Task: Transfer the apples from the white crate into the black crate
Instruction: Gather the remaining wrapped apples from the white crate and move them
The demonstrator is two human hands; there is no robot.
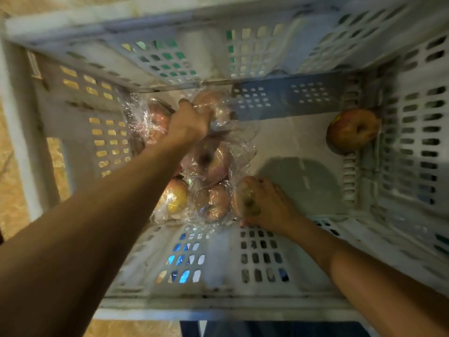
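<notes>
Both arms reach down into the white crate [243, 295]. My left hand [189, 122] grips a plastic-wrapped apple [213, 100] at the crate's far side. My right hand [264, 205] is curled round another wrapped apple [244, 200] near the front wall. Between the hands lie several more apples in crinkled clear wrap [211, 161], heaped on the left half of the floor. One bare red-yellow apple [352, 130] rests alone against the right wall. The black crate is out of view.
The crate has tall perforated walls on all sides; the far wall [218, 52] leans over the apples. The right half of the crate floor [298, 142] is bare. A tan floor [14, 181] shows to the left of the crate.
</notes>
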